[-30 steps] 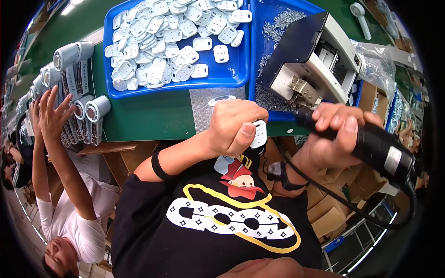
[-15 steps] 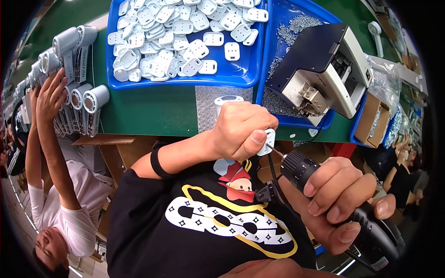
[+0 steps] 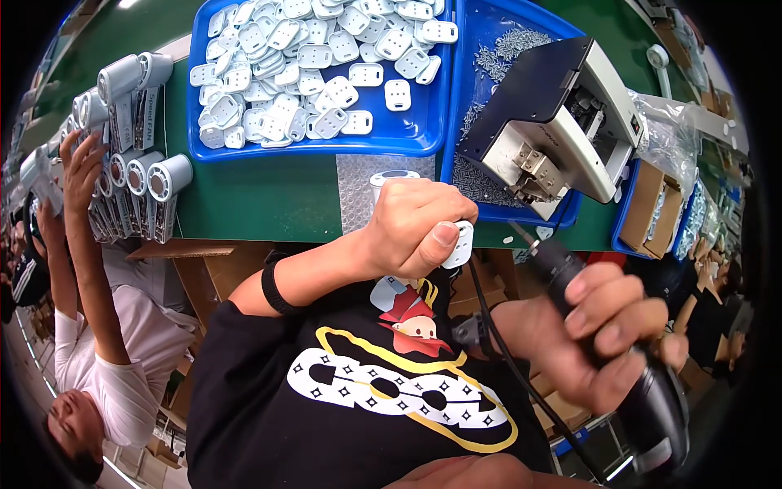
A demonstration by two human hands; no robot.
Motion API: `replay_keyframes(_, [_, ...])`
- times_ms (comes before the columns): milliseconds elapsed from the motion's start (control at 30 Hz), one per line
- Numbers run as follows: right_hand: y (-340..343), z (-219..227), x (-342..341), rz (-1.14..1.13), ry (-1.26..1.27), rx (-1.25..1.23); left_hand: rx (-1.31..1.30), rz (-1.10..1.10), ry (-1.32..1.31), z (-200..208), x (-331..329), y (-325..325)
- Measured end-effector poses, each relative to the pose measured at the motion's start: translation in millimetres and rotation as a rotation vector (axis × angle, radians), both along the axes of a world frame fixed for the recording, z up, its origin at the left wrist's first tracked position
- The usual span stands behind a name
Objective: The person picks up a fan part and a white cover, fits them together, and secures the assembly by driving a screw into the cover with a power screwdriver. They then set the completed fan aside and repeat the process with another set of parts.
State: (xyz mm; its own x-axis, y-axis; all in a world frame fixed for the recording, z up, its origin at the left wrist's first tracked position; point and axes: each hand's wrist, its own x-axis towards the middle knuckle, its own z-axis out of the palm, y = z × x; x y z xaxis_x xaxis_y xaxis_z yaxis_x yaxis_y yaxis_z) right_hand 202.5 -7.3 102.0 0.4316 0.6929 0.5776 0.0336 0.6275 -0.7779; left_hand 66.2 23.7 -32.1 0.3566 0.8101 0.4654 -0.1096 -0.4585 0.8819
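Left hand point(image 3: 411, 228) clamped on white part point(image 3: 459, 244); right hand point(image 3: 599, 334) gripping driver point(image 3: 562, 269), tip angled up-left, just beside part.

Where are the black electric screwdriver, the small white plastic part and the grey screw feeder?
black electric screwdriver point(image 3: 562, 265): head view, barrel.
small white plastic part point(image 3: 461, 244): head view, exposed end.
grey screw feeder point(image 3: 562, 122): head view, housing.

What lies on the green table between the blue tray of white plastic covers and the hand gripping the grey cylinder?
In the head view, a sheet of bubble wrap lies between the blue tray and the left hand, on the green table.
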Motion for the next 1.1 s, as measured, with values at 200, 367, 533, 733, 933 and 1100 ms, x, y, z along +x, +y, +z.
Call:
replay_keyframes(200, [33,-49,24,-0.165,-0.168,-0.154,-0.033,-0.023,0.007,2,-3,-2])
replay_keyframes(367, [-6,-11,6,0.068,0.111,-0.101,-0.024,-0.025,-0.018,-2,-1,-1])
replay_keyframes(533, [-20,15,0,0.251,0.059,-0.07,0.001,0.018,0.028,-3,1,0])
replay_keyframes(733, [-9,1,-4,0.362,0.059,-0.095,0.005,0.023,0.001,0,2,1])
replay_keyframes(933, [-6,1,-4,0.452,0.014,-0.097,0.01,0.015,-0.002,1,1,0])
replay_keyframes(1100, [-14,5,-13,0.344,0.079,-0.056,0.041,0.035,0.036,7,-1,-6])
